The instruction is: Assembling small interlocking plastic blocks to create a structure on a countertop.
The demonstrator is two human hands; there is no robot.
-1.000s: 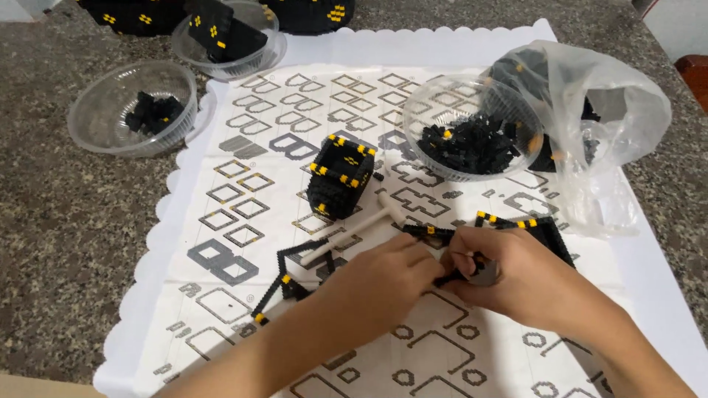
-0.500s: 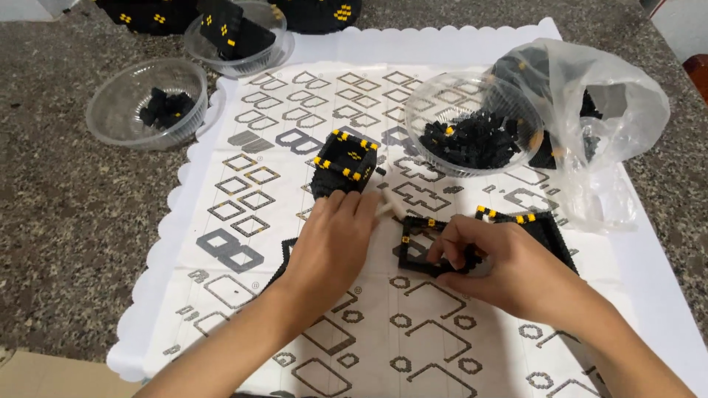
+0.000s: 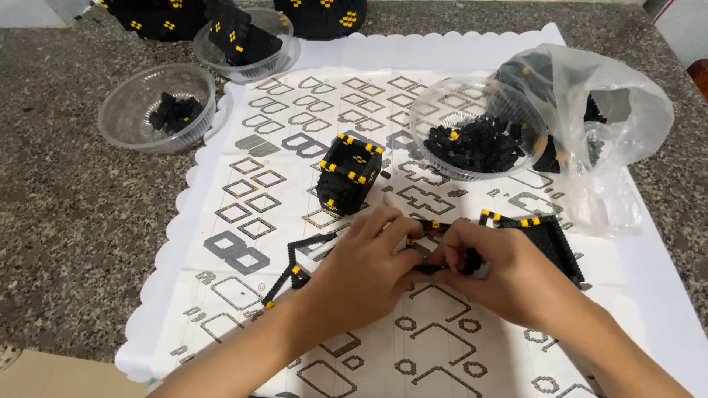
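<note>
Left hand: the left hand (image 3: 365,273) lies palm down on the white paper mat printed with grey block outlines (image 3: 243,243), its fingers curled over the near end of a flat black bead panel with yellow dots (image 3: 435,228); it appears to be pinning that piece, though whether it pinches it I cannot tell.
Right hand: the right hand (image 3: 509,276) is closed around a small white-tipped tool (image 3: 479,271) and pressed against the same panel, fingertips meeting those of the left.
Work piece: the panel lies flat on the mat between the two hands, mostly hidden; a thin black frame strip with yellow joints (image 3: 295,269) runs out to the left, and a larger black trapezoid panel (image 3: 546,236) sits just beside the right hand.
Nearby: a finished black cube with yellow corners (image 3: 348,173) stands upright above the hands; a clear plastic bowl of loose black beads (image 3: 479,144) is further back, touching a clear plastic bag (image 3: 597,110).
Step in hand: seemingly joining or seating beads at a panel edge.
Next move calls for: steady downward pressure from the left, fine aim with the tool, and no sliding of the mat.
</note>
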